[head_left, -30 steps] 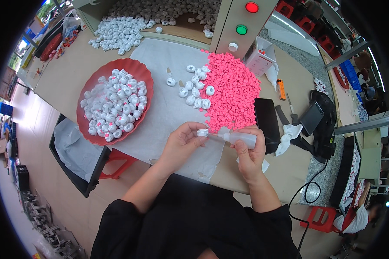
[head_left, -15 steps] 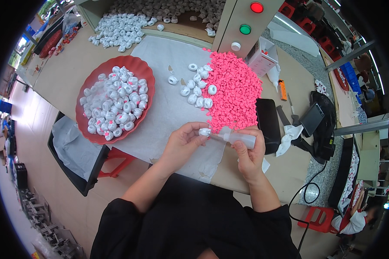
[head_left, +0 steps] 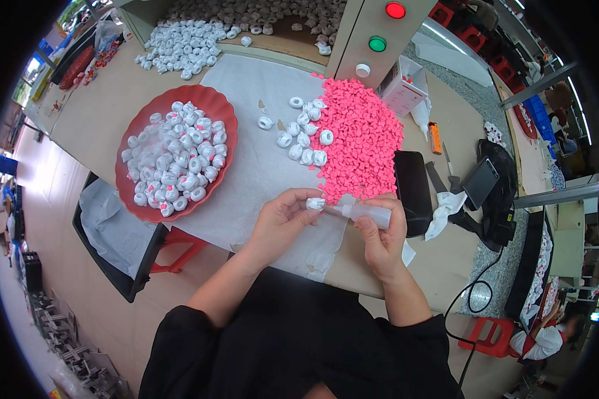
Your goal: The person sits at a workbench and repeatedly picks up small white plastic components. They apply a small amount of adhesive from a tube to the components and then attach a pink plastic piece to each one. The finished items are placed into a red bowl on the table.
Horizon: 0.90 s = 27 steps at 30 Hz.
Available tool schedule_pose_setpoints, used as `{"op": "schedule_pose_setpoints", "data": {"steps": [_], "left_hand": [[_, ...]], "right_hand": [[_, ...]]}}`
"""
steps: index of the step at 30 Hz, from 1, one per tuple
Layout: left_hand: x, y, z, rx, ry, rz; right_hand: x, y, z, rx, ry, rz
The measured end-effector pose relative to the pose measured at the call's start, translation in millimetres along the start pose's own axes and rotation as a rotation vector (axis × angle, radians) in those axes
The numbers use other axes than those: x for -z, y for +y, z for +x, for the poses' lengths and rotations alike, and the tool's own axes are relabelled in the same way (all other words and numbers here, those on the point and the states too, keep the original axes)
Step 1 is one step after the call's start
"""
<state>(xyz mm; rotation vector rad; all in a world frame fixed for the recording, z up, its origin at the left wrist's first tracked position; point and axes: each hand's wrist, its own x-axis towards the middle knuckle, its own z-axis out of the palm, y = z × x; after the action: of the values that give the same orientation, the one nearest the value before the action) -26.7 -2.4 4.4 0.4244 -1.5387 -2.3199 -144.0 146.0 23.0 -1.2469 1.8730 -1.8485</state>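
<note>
Over the near part of the tan table [head_left: 359,263], the left hand [head_left: 281,221] pinched a white bead [head_left: 315,203]; the right hand [head_left: 387,234] gripped a squeeze bottle [head_left: 374,215], long axis crosswise, nozzle pointing left at the bead. Beyond lay white paper [head_left: 243,136] and pink pieces [head_left: 359,139]; farther, a cabinet [head_left: 347,43] and red stools [head_left: 469,38].

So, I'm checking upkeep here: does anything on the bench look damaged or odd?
Yes: the flat white paper-like sheet has ragged tan patches near the loose, rounded white pieces; they look like tears.
</note>
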Motion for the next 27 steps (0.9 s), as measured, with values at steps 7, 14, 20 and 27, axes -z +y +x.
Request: {"op": "schedule_pose_setpoints", "data": {"steps": [7,14,20,27], "left_hand": [[0.3,-1.0,0.1,0.018,-0.001,-0.011],[-0.9,2.3,-0.2,0.031,0.005,-0.019],[-0.3,1.1,0.6,0.025,0.006,-0.042],[-2.1,3.8,0.1,0.005,0.02,-0.024]], "right_hand": [[-0.4,7.0,1.2,0.246,0.001,-0.191],[-0.7,-1.1,2.8,0.302,-0.001,-0.265],[0.1,0.2,2.7,0.313,0.009,-0.279],[2.2,1.0,3.2,0.301,0.012,-0.276]]}}
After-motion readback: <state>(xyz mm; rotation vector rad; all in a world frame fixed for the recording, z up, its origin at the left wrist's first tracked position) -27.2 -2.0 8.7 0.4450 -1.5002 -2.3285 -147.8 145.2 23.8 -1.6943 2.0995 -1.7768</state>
